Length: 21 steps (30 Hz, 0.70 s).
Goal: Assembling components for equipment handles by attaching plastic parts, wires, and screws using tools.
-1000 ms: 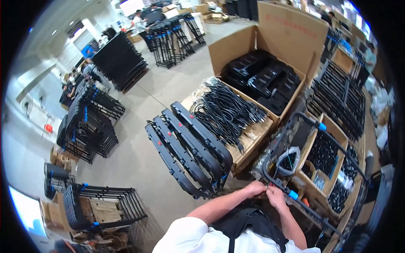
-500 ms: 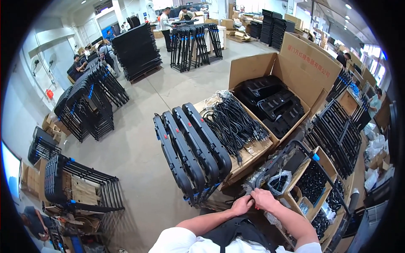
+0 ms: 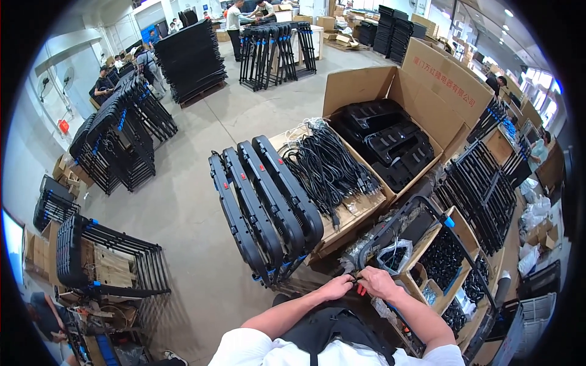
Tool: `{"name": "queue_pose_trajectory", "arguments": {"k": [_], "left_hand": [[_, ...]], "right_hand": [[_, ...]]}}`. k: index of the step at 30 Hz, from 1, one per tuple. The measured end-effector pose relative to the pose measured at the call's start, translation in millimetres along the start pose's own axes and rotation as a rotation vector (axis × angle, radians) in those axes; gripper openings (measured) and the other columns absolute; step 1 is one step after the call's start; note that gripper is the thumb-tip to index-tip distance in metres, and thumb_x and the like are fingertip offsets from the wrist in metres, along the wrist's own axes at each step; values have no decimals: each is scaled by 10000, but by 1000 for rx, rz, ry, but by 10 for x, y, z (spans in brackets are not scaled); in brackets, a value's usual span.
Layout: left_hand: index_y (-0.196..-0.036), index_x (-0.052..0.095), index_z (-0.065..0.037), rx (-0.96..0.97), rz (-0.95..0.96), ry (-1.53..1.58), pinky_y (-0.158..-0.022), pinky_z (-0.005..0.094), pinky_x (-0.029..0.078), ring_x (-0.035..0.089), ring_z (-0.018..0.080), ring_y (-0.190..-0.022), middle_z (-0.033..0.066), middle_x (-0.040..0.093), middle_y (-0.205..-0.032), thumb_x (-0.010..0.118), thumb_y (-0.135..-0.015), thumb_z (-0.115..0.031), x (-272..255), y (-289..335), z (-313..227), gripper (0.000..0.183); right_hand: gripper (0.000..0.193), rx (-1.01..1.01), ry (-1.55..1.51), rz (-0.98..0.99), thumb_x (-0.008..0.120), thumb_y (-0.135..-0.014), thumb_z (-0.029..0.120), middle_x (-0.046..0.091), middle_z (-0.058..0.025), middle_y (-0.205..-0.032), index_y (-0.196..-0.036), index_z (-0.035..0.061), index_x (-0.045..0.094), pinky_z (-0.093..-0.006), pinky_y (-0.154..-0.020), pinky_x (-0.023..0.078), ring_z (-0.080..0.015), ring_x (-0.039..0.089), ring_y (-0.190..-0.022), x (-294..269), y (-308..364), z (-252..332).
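Note:
My left hand [image 3: 337, 288] and my right hand [image 3: 376, 283] meet low in the middle, fingers pinched. A small black piece [image 3: 354, 279] shows between the fingertips, too small to name. Just below the right fingers is a small red thing [image 3: 361, 290]; whether it is held I cannot tell. Right beyond the hands stands a grey-black tubular frame [image 3: 366, 251], bent at its near corner. Next to the right hand is a clear plastic bag [image 3: 397, 255] with dark contents. A divided wooden bin [image 3: 455, 287] of small black parts lies to the right.
Several black frames with red switches [image 3: 268, 213] stand left of a wooden board with black power cords [image 3: 329, 171]. Behind, an open carton [image 3: 360, 85] holds black molded covers [image 3: 381, 137]. Folded racks [image 3: 110, 134] stand at left and far back. Other people work in the distance.
The view has turned slightly, shifting the scene left and up. My hands have come a little apart at the fingertips, and more of the red thing shows under the right hand.

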<state>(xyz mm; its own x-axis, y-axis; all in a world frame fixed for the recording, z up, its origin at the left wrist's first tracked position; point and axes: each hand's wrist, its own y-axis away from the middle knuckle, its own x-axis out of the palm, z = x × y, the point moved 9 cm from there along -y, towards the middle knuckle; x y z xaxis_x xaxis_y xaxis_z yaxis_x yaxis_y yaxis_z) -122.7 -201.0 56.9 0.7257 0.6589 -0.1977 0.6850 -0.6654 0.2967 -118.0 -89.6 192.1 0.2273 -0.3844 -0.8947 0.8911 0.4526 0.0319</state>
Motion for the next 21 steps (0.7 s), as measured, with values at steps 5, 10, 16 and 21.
{"name": "queue_pose_trajectory", "arguments": {"k": [5,10,16,21], "left_hand": [[-1224,675,-17,-71,84,84,-862,403,532,674,262,-955,148,720,-1044,559,-1037,-252,6,12,21,321],[-1128,701,-50,-120,144,198,-692,296,481,572,111,-764,-8,622,-836,596,-1058,-251,120,15,142,237],[-1032,693,-8,5,56,242,-728,374,523,622,176,-766,71,684,-827,589,-1019,-240,174,-107,356,255],[-946,691,-3,-24,51,84,-741,391,535,657,200,-786,102,712,-829,603,-1001,-266,-121,-54,0,283]], "right_hand": [[179,-222,-60,-95,723,-882,90,686,-115,-945,-1058,58,732,-423,-783,582,-329,701,-886,-88,40,190],[165,-230,-103,-80,715,-880,77,675,-103,-929,-1043,73,738,-419,-787,577,-316,694,-899,-10,77,183],[28,-182,-110,-25,697,-885,89,635,-115,-873,-874,75,676,-449,-771,558,-346,669,-879,92,-76,79],[139,-111,-189,-10,721,-867,84,664,-166,-965,-996,38,699,-450,-822,561,-371,678,-957,36,-142,4]]}}
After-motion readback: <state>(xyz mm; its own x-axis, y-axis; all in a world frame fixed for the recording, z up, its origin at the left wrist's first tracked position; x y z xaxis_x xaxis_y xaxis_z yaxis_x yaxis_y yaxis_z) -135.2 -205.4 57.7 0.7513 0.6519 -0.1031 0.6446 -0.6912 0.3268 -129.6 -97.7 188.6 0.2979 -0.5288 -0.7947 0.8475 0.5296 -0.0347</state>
